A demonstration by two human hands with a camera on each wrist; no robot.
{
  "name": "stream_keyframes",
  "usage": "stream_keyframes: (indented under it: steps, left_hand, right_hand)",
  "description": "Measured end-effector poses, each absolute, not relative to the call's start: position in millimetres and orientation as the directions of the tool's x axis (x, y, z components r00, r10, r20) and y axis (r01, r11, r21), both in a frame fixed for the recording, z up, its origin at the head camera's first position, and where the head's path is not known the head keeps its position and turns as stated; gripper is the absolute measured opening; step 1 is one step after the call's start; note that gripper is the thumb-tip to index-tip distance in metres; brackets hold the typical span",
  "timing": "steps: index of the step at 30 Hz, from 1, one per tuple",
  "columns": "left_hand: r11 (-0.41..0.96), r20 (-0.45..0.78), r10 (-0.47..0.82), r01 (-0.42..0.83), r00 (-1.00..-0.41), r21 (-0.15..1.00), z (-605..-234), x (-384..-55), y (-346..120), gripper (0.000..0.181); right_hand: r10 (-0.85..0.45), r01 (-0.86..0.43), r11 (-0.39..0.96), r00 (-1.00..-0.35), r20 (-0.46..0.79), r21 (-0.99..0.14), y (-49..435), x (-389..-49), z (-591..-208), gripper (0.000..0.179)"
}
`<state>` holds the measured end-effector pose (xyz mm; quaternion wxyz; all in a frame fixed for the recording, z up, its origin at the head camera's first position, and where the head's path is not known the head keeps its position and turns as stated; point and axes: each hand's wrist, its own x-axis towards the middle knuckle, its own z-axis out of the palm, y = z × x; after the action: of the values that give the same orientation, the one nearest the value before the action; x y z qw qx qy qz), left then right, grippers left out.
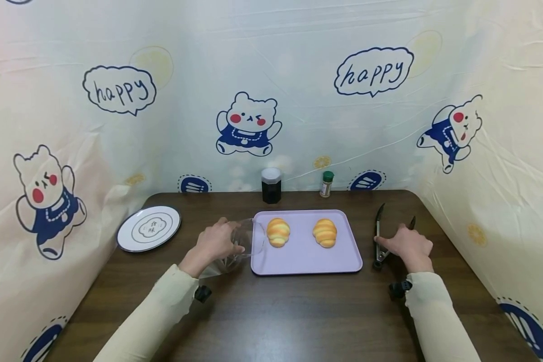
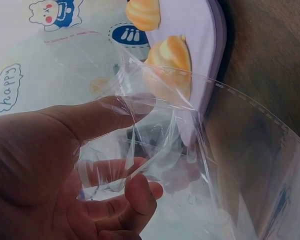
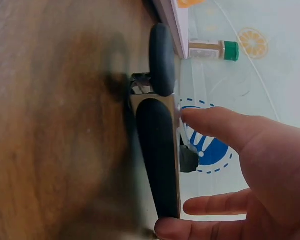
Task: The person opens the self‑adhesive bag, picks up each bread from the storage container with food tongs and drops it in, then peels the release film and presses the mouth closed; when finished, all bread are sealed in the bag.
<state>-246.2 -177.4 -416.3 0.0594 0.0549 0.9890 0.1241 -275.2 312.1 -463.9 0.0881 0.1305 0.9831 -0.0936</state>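
Note:
In the head view my left hand (image 1: 214, 242) holds a clear plastic bag (image 1: 245, 237) at the left end of a lilac tray (image 1: 305, 261). Up close in the left wrist view, thumb and curled fingers sit at the wide mouth of the bag (image 2: 250, 102). Two croissants, one on the left (image 1: 278, 233) and one on the right (image 1: 325, 233), rest on the tray. Right of it, my right hand (image 1: 411, 246) grips spread tongs (image 1: 378, 229) with black-covered arms. Thumb and fingertips reach both tong arms in the right wrist view.
Far left lies a white plate (image 1: 140, 236) with a dark rim. Behind the tray stand a dark jar with a white lid (image 1: 271, 188) and a small green-capped shaker (image 1: 326, 186). A printed curtain (image 1: 298, 125) encloses the brown table (image 1: 271, 317) at the back and sides.

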Motion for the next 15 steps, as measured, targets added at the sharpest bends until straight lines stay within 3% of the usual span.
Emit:
stream_keyframes:
  steps: [10,15]
  left_hand:
    - [0.962,-0.107,0.128,0.098,-0.986,0.254,-416.0,-245.9,-177.9,0.073]
    - [0.964,-0.106,0.126,0.097,-0.986,0.246,-416.0,-246.1,-177.8,0.073]
  right_hand:
    - [0.208,0.247,0.948,-0.958,-0.199,-0.198,314.3,-278.8,-465.2,0.1]
    - [0.21,0.255,0.943,-0.954,-0.215,-0.212,316.9,-279.8,-465.8,0.103]
